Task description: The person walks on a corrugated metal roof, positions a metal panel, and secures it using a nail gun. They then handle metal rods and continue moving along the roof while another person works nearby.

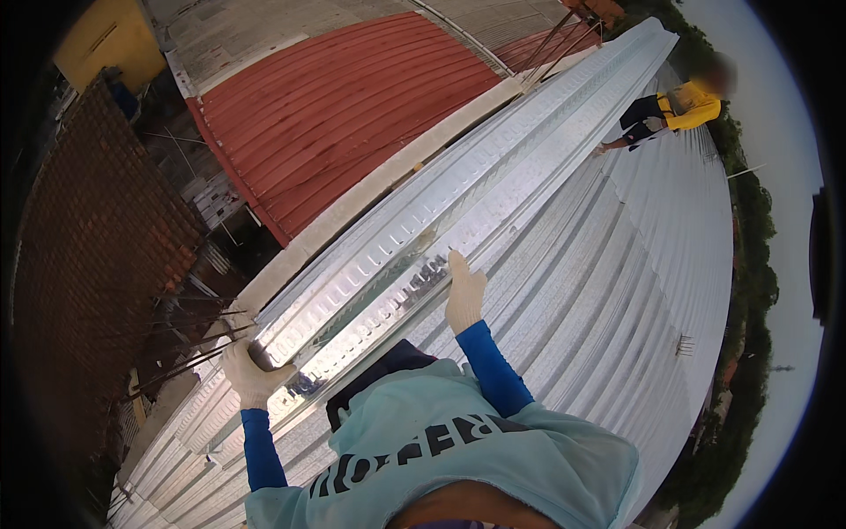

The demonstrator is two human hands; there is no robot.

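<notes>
A long, shiny silver metal roofing sheet (493,198) with raised ribs and rows of pressed notches runs from near my body to the far upper right. My left hand (251,375), in a pale knit glove, is closed around its near end, thumb to the right. Farther up the right-hand edge, my right hand (464,295), gloved the same way, grips the sheet; some of its fingers are hidden. Below lies the ribbed silver roof (608,309). Both forearms wear blue sleeves.
Another person (692,106) in a yellow top stands on the roof near the sheet's far end. Left of the roof runs a concrete ledge (370,189), with a red metal roof (344,115) beyond. Thin rods (189,361) jut out by my left hand. A tiled roof (97,238) lies lower left.
</notes>
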